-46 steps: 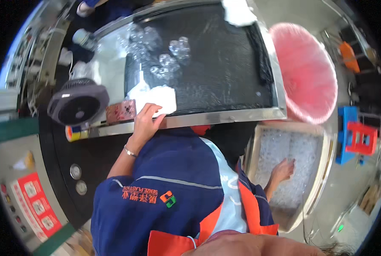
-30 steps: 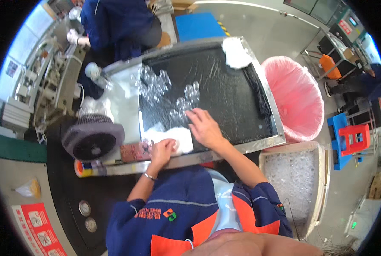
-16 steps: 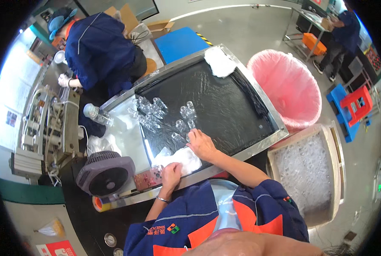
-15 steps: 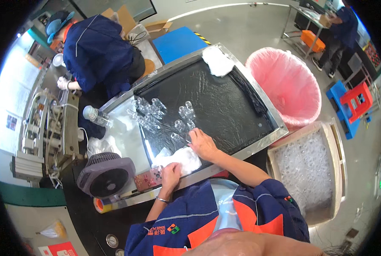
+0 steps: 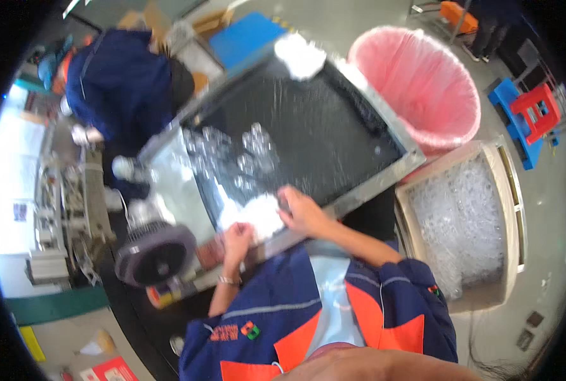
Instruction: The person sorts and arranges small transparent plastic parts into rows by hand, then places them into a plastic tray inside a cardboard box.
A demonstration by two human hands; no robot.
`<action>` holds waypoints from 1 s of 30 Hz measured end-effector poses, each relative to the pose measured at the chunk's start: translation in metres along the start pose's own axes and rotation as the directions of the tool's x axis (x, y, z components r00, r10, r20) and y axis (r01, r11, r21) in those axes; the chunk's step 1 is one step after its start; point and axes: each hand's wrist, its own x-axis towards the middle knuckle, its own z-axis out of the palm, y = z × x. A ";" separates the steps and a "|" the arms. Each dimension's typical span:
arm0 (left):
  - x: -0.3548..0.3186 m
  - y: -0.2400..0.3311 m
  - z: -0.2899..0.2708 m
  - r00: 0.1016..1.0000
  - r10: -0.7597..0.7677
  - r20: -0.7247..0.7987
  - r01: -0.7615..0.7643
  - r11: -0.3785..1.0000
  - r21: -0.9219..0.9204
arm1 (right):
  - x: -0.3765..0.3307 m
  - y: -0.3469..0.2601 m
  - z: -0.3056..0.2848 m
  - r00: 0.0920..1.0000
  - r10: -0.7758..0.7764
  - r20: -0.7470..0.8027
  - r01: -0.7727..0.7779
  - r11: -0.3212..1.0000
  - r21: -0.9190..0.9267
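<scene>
Head view is what I go by, and I take the black table (image 5: 330, 130) as a clock with the person at six. Near half past six lies a white cloth (image 5: 261, 216), and both bare hands are at it. At its near left edge the left hand (image 5: 237, 241) has thumb and fingertips drawn close together; whether they pinch the cloth or some small thing, I cannot tell. At its right edge the right hand (image 5: 303, 213) is partly curled, thumb and fingers only a little apart; something small may be between them, but blur hides it. Loose clear plastic pieces (image 5: 257, 149) lie on the table from about eight to nine o'clock, apart from both hands. At four o'clock, beside the table, a box (image 5: 510, 213) is filled with many clear things (image 5: 457, 219). As I judge, the work is somewhere in its middle: a small group is left on the tabletop, and which pieces are done already, I cannot say. A pink-lined bin (image 5: 416, 82) stands at two o'clock, a second white cloth (image 5: 300, 56) at twelve, and a fan (image 5: 156, 257) between seven and eight.
</scene>
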 end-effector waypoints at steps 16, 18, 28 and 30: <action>-0.018 0.019 -0.004 0.996 0.071 0.054 -0.041 0.907 -0.419 | -0.003 -0.018 0.023 0.789 0.237 0.567 -0.561 0.655 0.506; -0.022 0.018 -0.010 0.985 0.028 0.173 0.041 0.923 -0.382 | -0.002 -0.021 0.027 0.573 0.232 0.786 -0.818 0.216 0.532; -0.025 0.009 -0.001 0.994 0.100 -0.042 -0.106 0.807 -0.581 | 0.005 -0.023 0.019 0.623 0.233 0.747 -0.782 0.155 0.604; -0.026 0.008 -0.004 0.996 0.059 -0.067 -0.085 0.860 -0.503 | 0.004 -0.027 0.019 0.638 0.274 0.720 -0.769 0.166 0.618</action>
